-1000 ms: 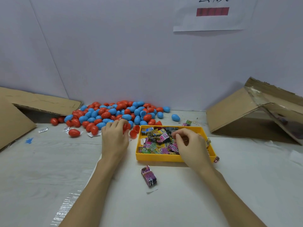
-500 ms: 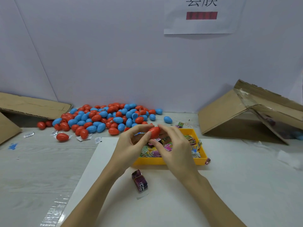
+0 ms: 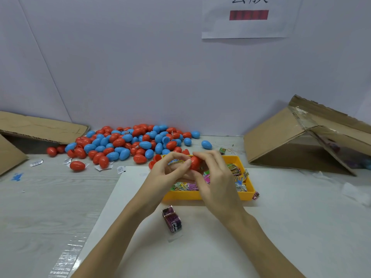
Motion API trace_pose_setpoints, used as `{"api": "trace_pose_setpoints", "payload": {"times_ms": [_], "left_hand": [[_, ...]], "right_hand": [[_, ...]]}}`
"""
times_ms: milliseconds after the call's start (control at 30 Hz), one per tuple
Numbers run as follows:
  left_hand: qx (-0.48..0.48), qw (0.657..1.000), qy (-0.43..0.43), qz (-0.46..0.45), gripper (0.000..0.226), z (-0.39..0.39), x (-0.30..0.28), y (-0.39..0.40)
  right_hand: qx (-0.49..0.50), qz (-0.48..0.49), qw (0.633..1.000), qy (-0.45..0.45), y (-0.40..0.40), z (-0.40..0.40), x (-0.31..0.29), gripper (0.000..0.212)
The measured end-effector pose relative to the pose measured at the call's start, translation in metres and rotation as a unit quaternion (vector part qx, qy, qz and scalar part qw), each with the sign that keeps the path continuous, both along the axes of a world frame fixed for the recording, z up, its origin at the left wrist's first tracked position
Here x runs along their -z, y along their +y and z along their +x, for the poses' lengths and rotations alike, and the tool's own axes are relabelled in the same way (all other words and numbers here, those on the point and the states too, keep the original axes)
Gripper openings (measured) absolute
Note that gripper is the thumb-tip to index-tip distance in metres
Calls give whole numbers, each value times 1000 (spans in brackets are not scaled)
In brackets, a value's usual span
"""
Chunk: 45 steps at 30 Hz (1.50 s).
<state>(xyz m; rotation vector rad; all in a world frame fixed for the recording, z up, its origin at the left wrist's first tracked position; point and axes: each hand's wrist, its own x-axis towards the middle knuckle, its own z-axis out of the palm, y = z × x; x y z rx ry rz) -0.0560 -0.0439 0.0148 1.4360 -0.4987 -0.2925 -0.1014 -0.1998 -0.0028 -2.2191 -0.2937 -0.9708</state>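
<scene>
A red plastic egg [image 3: 194, 162] is held above the yellow tray [image 3: 202, 195]. My left hand [image 3: 168, 175] pinches its left end and my right hand [image 3: 215, 177] curls round its right side. The tray holds several small colourful packets [image 3: 236, 173], partly hidden behind my hands. A large heap of red and blue eggs [image 3: 128, 143] lies on the table behind the tray, to the left. One small purple box [image 3: 172, 218] lies on the white sheet in front of the tray.
A tipped cardboard box [image 3: 297, 141] stands at the right. Flattened cardboard [image 3: 40, 127] leans at the far left. Small white sachets [image 3: 36, 163] and loose eggs [image 3: 77, 165] are scattered left of the white sheet [image 3: 200, 247]. The wall is close behind.
My left hand lifted a red egg from the heap and my right hand left the tray; both now hold the egg together above the tray. The camera view shifted a little.
</scene>
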Motion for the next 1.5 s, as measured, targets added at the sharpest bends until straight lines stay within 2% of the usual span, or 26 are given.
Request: {"api": "trace_pose_setpoints", "payload": {"times_ms": [133, 300, 433, 533, 700, 833, 967, 1033, 1133, 1233, 1367, 1500], "left_hand": [[9, 1000, 11, 9, 42, 0, 1, -2], [35, 997, 40, -54, 33, 0, -4, 0], [-25, 998, -43, 25, 31, -4, -4, -4], [-111, 989, -95, 27, 21, -3, -1, -6], [-203, 976, -82, 14, 21, 8, -1, 4], [-213, 974, -78, 14, 21, 11, 0, 6], [-207, 975, -80, 29, 23, 11, 2, 4], [-208, 975, -77, 33, 24, 12, 2, 4], [-210, 975, -67, 31, 23, 13, 3, 6], [-210, 975, -57, 34, 22, 13, 3, 6], [-186, 979, -55, 64, 20, 11, 4, 5], [-146, 978, -115, 94, 18, 6, 4, 1]], "right_hand": [[0, -23, 1000, -3, 0, 0, -3, 38], [-49, -4, 999, 14, -5, 0, -7, 55], [-30, -20, 999, -5, -6, 0, -3, 50], [-67, -7, 996, 52, -5, 0, -3, 53], [-30, -54, 991, 115, -12, 1, 0, 21], [-35, -164, 958, 231, -17, 3, 3, 44], [-21, -198, 950, 239, -19, 6, 5, 51], [-24, -179, 958, 223, -20, 7, 5, 45], [-16, -128, 978, 163, -20, 6, 3, 19], [1, -71, 991, 109, -19, 4, 0, 24], [20, -19, 993, 117, -18, 4, -1, 34], [37, 25, 993, 110, -18, 4, -1, 23]]}}
